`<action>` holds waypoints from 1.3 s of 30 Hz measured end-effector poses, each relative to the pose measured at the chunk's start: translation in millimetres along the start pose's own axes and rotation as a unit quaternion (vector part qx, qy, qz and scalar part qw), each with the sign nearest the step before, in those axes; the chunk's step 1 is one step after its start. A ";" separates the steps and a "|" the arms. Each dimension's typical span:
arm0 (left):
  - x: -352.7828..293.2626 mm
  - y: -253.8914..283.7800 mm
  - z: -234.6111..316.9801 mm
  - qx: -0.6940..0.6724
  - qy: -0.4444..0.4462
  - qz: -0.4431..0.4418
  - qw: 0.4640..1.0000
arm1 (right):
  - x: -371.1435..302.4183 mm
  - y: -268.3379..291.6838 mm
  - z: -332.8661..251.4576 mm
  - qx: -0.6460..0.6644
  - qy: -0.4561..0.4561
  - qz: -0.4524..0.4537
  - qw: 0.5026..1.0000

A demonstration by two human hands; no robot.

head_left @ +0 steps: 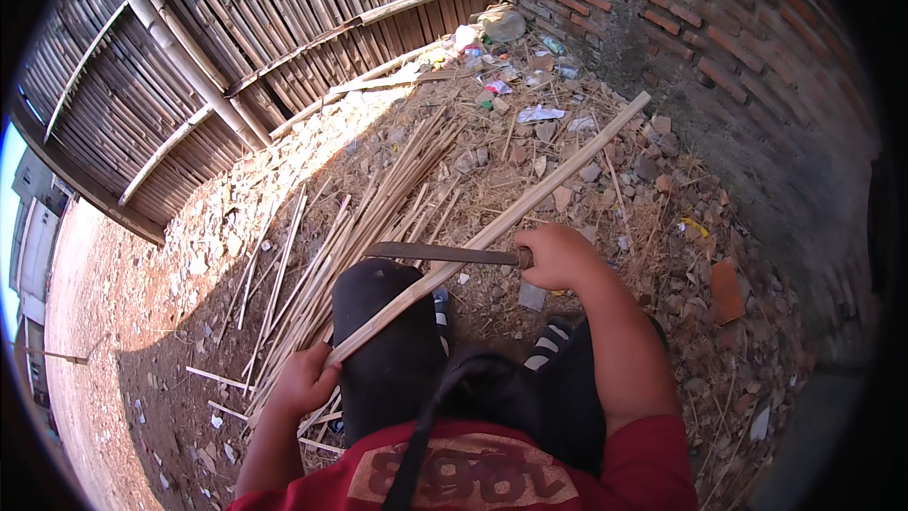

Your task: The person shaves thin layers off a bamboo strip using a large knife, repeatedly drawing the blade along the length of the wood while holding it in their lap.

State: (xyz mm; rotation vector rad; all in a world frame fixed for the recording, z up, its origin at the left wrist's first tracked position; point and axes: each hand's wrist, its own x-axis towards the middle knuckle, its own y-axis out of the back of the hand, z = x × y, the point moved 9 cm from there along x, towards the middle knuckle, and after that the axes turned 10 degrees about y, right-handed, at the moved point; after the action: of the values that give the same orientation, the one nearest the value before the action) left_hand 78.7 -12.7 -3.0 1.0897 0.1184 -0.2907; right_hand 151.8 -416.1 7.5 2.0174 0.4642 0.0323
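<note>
My left hand (307,379) is closed around the lower end of a long, pale bamboo strip (558,175). The strip slants across my left knee up to the far right. In my right hand (563,258) is the handle of a machete (440,253), its dark blade pointing left with a curved tip. The blade lies across the strip just beyond the knee; whether it cuts into it I cannot tell. Beside my left leg, a loose pile of thin split bamboo sticks (355,222) spreads over the ground.
A bamboo fence (312,9) stands at the far left, meeting a brick wall (728,47) along the right. Litter (497,85) gathers near their corner. Stones and a broken brick (726,290) lie on the dirt at right. My sandalled feet (549,343) are below.
</note>
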 end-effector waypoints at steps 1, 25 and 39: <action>0.5 1.5 3.5 0.003 0.003 -0.002 1.000 | -1.7 3.5 2.1 0.007 -0.006 0.021 1.000; -14.4 -16.1 29.2 0.112 0.040 0.053 0.992 | 19.0 -41.6 1.3 0.075 0.040 0.028 0.996; -13.5 -15.7 21.9 0.160 0.045 0.094 0.982 | 21.8 -54.3 13.4 0.097 0.000 -0.003 0.995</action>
State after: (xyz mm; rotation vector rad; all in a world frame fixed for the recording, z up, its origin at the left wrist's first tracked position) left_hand 60.2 -36.4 -3.1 1.4240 0.0494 -0.0894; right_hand 158.1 -398.1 -49.4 2.2057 0.4894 -0.0161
